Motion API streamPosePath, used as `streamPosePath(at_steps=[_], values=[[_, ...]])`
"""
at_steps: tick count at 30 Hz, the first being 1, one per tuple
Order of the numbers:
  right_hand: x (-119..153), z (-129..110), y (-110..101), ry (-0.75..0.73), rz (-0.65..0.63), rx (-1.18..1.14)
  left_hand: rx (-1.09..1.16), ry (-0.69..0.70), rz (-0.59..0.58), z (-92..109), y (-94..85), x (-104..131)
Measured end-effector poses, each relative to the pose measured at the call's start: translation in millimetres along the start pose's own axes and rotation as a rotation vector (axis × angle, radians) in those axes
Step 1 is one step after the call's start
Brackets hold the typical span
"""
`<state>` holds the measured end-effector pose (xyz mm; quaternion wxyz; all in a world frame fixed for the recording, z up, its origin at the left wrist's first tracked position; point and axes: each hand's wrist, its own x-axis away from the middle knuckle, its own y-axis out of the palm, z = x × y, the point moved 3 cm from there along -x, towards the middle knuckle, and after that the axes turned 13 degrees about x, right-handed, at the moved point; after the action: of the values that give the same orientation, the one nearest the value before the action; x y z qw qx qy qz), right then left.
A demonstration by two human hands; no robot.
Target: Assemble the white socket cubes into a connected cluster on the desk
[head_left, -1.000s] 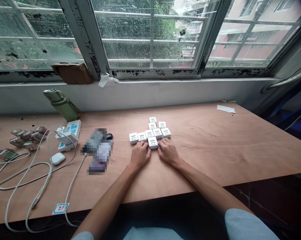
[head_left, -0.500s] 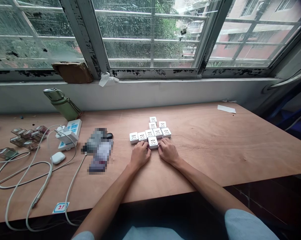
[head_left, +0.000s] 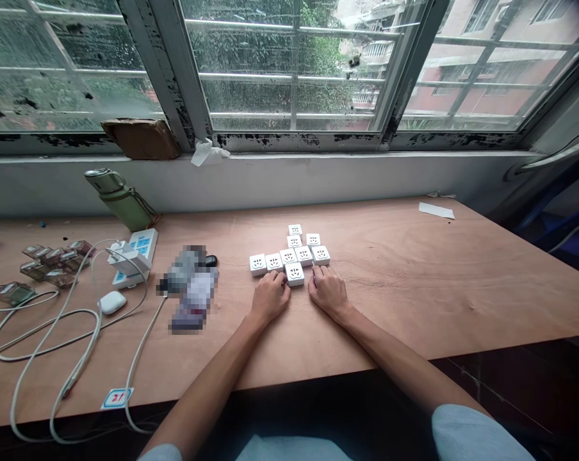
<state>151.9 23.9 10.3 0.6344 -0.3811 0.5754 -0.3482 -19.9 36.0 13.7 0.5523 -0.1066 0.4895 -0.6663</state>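
Observation:
Several white socket cubes lie packed together in a cross-like cluster on the wooden table. The front cube sticks out toward me between my hands. My left hand rests knuckles-up on the table, its curled fingertips at that cube's left side. My right hand also rests with curled fingers; a small gap separates it from the front cube, and its fingertips lie just below the rightmost cube. Neither hand lifts anything.
Left of the cluster lie a blurred object, a white power strip with looping white cables, a white earbud case, small clear boxes and a tilted green bottle. A paper slip lies far right.
My right hand has slid slightly right, away from the front cube it was touching. My left hand and the cubes have hardly moved.

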Motion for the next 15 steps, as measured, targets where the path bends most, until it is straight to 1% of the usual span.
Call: streamPosePath(at_steps=[3,5,8,12,15], values=[[0.2,0.1,-2.2,-0.002,0.023,-0.033,0.006,-0.002,0.0,0.0,-0.2,-0.1],[0.0,1.1,-6.2,0.003,0.083,-0.072,0.009,-0.003,0.0,0.0,-0.4,-0.1],[-0.1,4.3,-14.0,0.01,0.252,-0.181,0.019,-0.005,0.001,0.0,-0.6,0.1],[1.4,7.9,-19.7,-0.027,0.479,-0.391,0.064,-0.004,0.018,0.2,-1.7,0.6],[2.6,8.8,-19.4,-0.027,0.576,-0.475,0.131,-0.014,0.049,-0.2,-3.1,1.1]])
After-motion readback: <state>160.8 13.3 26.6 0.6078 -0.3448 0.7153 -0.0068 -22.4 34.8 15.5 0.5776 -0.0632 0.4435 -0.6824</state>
